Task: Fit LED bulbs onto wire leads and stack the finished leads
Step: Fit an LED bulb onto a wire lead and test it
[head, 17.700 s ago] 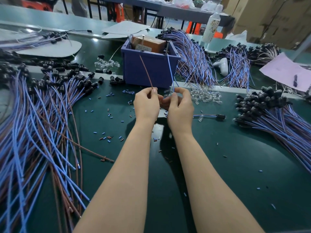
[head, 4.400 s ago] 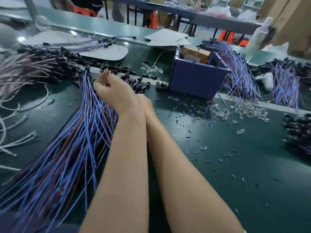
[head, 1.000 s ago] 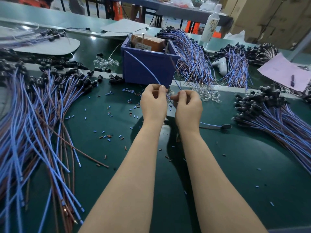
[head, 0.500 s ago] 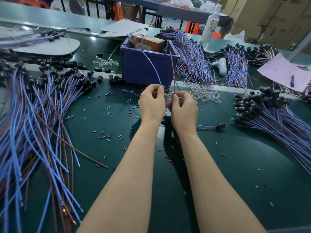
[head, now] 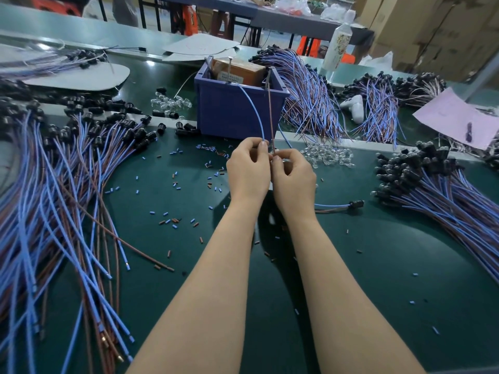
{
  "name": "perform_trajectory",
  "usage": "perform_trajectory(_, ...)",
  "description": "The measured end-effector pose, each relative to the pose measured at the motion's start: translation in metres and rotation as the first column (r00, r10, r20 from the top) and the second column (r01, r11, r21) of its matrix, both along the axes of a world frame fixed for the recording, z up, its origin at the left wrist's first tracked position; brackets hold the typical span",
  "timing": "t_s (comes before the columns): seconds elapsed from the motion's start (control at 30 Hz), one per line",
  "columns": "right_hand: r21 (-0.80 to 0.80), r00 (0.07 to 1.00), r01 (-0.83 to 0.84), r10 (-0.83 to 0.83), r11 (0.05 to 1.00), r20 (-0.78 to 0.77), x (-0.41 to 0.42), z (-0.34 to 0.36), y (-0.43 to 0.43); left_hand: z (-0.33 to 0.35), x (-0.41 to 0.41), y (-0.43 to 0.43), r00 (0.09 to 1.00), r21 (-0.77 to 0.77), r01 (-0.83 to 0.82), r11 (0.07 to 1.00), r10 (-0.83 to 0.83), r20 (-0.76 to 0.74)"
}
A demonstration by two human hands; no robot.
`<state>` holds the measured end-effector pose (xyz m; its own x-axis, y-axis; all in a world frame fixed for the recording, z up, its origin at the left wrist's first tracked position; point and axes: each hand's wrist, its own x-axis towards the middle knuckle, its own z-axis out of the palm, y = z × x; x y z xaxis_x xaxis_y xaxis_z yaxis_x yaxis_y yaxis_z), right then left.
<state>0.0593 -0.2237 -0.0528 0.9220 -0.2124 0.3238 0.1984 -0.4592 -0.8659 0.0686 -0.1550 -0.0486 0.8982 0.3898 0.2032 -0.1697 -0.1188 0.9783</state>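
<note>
My left hand pinches the blue wire of a lead; the wire curves up in front of the blue bin. My right hand pinches the brown wire, which stands nearly upright. The two hands touch at the fingertips over the green mat. The lead's black holder lies on the mat to the right, its wires running under my right wrist. Clear LED bulbs lie in a small heap just beyond my right hand. A pile of leads with black holders lies at the right.
A blue bin holding a brown box stands right behind my hands. A large spread of blue and brown leads covers the left. Cut insulation bits litter the mat. More bundles, a bottle and a pink sheet lie farther back.
Over the last second my hands closed together and the wire ends swung upright. The brown wire now stands straighter; the holder on the mat shifted slightly left.
</note>
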Motion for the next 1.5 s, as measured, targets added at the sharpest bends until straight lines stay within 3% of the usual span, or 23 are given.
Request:
perform_trajectory(0.4,-0.005,1.000,0.003,-0.003,1.000,-0.008,-0.0016,0.0017,0.0003,-0.0024,-0.0026,-0.0040,0.991,0.107,-0.092,0.990,0.080,0.110)
perform_trajectory(0.77,-0.035,1.000,-0.014,0.015,0.999,0.010,-0.0019,0.0014,0.0012,-0.0045,0.0036,0.0017,0.998,0.047,-0.063,0.997,0.062,0.033)
perform_trajectory(1.5,-0.083,0.999,-0.027,0.030,0.996,0.029,-0.0022,-0.0001,0.0007,-0.0050,0.0061,0.0036,0.996,0.059,-0.071,0.996,0.067,0.057)
